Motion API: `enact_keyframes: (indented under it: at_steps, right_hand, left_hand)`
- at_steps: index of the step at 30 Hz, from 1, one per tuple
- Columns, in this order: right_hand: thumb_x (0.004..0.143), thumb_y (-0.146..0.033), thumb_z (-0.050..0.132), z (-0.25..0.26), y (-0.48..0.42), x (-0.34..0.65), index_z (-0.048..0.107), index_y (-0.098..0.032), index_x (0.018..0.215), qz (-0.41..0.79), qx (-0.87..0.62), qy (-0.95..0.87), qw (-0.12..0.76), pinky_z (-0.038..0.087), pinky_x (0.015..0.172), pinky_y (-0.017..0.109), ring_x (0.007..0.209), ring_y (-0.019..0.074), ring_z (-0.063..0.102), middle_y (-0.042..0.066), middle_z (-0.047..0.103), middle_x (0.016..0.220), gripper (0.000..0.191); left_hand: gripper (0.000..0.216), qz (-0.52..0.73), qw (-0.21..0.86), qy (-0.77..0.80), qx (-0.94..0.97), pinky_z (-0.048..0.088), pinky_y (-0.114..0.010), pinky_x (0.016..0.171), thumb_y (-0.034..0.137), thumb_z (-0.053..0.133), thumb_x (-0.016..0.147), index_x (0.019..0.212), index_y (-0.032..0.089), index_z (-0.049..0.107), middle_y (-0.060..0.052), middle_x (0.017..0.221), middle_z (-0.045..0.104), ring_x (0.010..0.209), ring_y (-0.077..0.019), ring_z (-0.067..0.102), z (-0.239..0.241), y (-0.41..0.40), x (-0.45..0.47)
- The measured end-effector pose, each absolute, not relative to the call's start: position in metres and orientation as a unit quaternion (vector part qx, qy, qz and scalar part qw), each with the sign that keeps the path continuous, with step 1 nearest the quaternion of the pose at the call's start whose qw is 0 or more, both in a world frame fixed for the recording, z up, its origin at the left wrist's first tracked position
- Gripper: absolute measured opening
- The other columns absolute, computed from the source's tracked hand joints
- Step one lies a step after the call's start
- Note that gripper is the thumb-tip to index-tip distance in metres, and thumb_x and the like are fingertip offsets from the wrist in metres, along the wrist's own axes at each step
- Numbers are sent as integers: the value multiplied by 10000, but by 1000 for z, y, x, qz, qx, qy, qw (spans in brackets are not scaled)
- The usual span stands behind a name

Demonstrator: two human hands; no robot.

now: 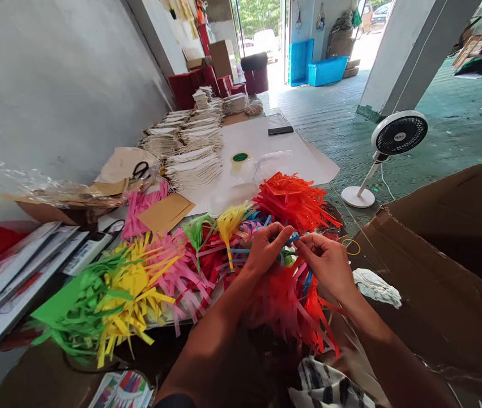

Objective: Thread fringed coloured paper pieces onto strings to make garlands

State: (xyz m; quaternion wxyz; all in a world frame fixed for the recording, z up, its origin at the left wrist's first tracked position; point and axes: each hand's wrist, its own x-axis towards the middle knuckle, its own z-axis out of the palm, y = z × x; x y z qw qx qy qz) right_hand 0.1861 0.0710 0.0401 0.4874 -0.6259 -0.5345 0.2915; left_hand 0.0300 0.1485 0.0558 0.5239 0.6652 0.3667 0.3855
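My left hand (268, 246) and my right hand (323, 255) meet over a heap of fringed tissue paper. Between their fingertips is a twisted blue tissue-paper tassel (292, 239), pinched from both sides. Red-orange fringe (295, 201) lies just beyond my hands, and more red fringe (274, 300) hangs below them. To the left of my hands sit a yellow tassel (229, 224) and a green tassel (197, 231). Farther left spread pink fringe (181, 272), yellow fringe (132, 294) and green fringe (83, 300). My hands partly hide the blue tassel.
Behind the fringe, stacked white corded bundles (196, 147), a tape roll (239, 158) and a black phone (280, 131) rest on the table. Black-handled scissors (140, 170) lie at left. A white fan (399, 136) stands on the right, beyond a large open cardboard box (440, 272).
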Motion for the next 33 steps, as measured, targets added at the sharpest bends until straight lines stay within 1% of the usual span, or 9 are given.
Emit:
enact_keyframes:
  at_steps: [3, 8, 10, 16, 21, 24, 27, 30, 33]
  right_hand:
    - [950, -602, 653, 41, 69, 186, 794, -208, 887, 291, -619, -550, 479, 359, 552, 279, 578, 145, 512, 0, 669, 651, 424]
    - [930, -591, 681, 42, 68, 186, 802, -207, 884, 307, -608, -546, 487, 376, 548, 277, 581, 155, 562, 10, 702, 661, 405]
    - [922, -596, 687, 42, 69, 186, 802, -207, 887, 317, -607, -539, 491, 393, 558, 281, 587, 162, 580, 17, 719, 674, 407]
    - [930, -601, 672, 41, 69, 187, 805, -213, 891, 325, -611, -531, 489, 419, 575, 288, 605, 169, 610, 33, 758, 738, 412]
    - [928, -586, 675, 39, 69, 187, 804, -215, 896, 323, -610, -529, 493, 431, 586, 291, 628, 175, 621, 36, 756, 751, 394]
    - [934, -563, 671, 40, 69, 187, 799, -213, 901, 326, -610, -528, 493, 409, 572, 288, 605, 165, 588, 24, 729, 714, 374]
    - [929, -564, 678, 41, 68, 187, 788, -208, 894, 339, -606, -522, 495, 405, 571, 290, 608, 168, 580, 26, 712, 706, 375]
    - [920, -564, 702, 41, 66, 187, 776, -209, 985, 366, -586, -509, 513, 438, 611, 295, 666, 180, 616, 33, 733, 794, 368]
    - [930, -542, 711, 39, 67, 186, 767, -224, 1081, 386, -551, -500, 546, 435, 638, 288, 673, 164, 588, -2, 682, 757, 356]
  left_hand:
    - [417, 378, 493, 370, 691, 333, -258, 637, 494, 628, 958, 690, 183, 555, 43, 658, 485, 648, -110, 417, 56, 146, 30]
    - [273, 392, 432, 377, 719, 388, -248, 679, 294, 555, 960, 708, 191, 575, 33, 684, 570, 672, -118, 496, 58, 140, 32]
    - [271, 398, 426, 377, 719, 409, -244, 683, 308, 548, 975, 729, 198, 578, 30, 697, 597, 674, -120, 527, 58, 138, 33]
    - [314, 401, 509, 367, 668, 440, -232, 612, 537, 607, 987, 972, 223, 602, 40, 706, 639, 616, -126, 602, 50, 139, 35]
    - [353, 397, 504, 364, 675, 402, -228, 599, 551, 615, 988, 1111, 223, 660, 38, 696, 646, 597, -120, 567, 49, 140, 34]
    - [335, 396, 490, 364, 686, 417, -236, 623, 536, 624, 986, 1064, 218, 691, 12, 753, 688, 617, -123, 586, 50, 140, 34]
    - [284, 393, 469, 370, 699, 398, -239, 614, 506, 609, 999, 995, 227, 665, 27, 686, 663, 578, -125, 578, 51, 138, 33]
    - [244, 385, 423, 381, 726, 358, -245, 606, 468, 576, 1022, 1005, 243, 669, 44, 606, 621, 537, -128, 546, 50, 135, 32]
    - [231, 377, 385, 380, 752, 330, -260, 612, 444, 578, 1023, 1026, 253, 707, 30, 599, 636, 534, -143, 551, 49, 131, 32]
